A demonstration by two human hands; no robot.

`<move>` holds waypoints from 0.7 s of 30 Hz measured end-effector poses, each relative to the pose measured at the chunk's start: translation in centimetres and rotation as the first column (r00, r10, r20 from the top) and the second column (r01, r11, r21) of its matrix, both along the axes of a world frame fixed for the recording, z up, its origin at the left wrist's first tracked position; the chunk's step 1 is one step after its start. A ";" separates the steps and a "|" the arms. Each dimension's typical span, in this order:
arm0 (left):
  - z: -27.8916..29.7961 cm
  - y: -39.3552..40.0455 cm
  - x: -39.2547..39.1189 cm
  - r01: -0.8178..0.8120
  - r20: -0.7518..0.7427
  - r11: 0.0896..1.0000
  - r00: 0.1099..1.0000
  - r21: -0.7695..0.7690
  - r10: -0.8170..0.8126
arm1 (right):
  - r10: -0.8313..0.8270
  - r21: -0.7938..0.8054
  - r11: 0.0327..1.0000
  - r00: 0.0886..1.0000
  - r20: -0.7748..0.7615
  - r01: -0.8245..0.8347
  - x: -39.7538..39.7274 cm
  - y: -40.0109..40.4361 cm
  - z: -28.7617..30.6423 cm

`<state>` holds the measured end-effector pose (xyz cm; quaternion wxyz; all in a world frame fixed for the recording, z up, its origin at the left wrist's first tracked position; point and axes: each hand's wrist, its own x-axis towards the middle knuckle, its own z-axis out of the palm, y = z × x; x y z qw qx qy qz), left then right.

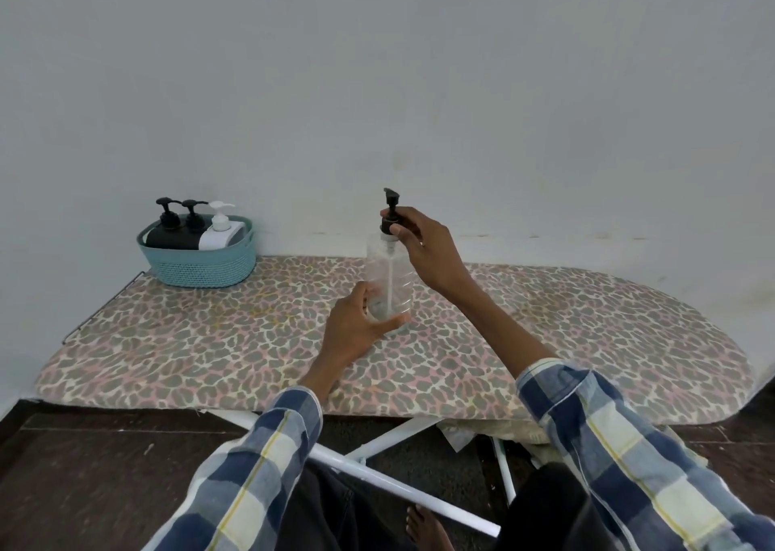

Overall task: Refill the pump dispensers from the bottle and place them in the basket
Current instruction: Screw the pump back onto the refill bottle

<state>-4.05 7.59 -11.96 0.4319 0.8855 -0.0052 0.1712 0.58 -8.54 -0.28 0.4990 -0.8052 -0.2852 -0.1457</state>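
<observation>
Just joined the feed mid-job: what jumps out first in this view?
Centre stage, a clear plastic pump dispenser stands upright on the leopard-print ironing board; the left hand grips its base while the right hand pinches its black pump head. At the board's far left corner sits a teal woven basket holding two black pump dispensers and one white pump dispenser.

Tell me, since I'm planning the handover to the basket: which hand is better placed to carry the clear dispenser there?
Probably the left hand. It already grips the clear dispenser low on its body and is on the basket's side. The right hand only pinches the pump.
</observation>
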 end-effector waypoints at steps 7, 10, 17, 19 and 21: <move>0.0 -0.1 -0.2 0.004 -0.009 1.000 1.000 0.026 -0.004 | -0.029 0.037 0.999 0.999 0.036 0.028 0.0 0.3 -0.7; 0.0 -0.2 -0.2 0.008 -0.028 1.000 1.000 0.015 -0.007 | -0.031 0.090 0.995 0.999 0.013 0.029 -0.1 0.4 -0.8; 2.8 -0.1 -0.3 0.101 0.039 0.934 0.995 -0.343 -0.094 | 0.008 0.186 0.983 0.996 -0.092 0.009 0.7 -0.3 -0.6; 5.6 -0.1 -0.3 0.075 0.152 0.878 0.988 -0.473 -0.002 | 0.017 0.197 0.980 0.995 -0.101 0.003 0.8 -0.2 -0.7; 8.6 -0.5 -0.3 0.070 0.223 0.866 0.974 -0.495 0.049 | 0.039 0.218 0.976 0.994 -0.097 -0.017 0.7 0.0 -1.1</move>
